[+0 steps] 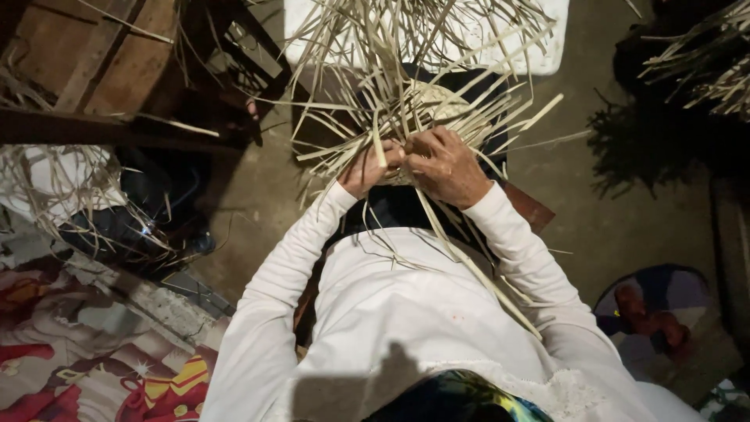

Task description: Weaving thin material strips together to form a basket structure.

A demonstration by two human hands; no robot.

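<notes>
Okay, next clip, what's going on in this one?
A person in a white long-sleeved top is working pale straw strips with both bare hands. The left hand and the right hand meet at a small woven piece, each with its grip closed on strips, while loose ends fan out toward a white board. More strips lie at the left and upper right on the concrete floor.

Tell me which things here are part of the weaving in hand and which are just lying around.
In use: left hand, right hand, pale straw strips, woven piece.
Lying about: straw pile, wooden furniture, patterned cloth, sandal.
</notes>
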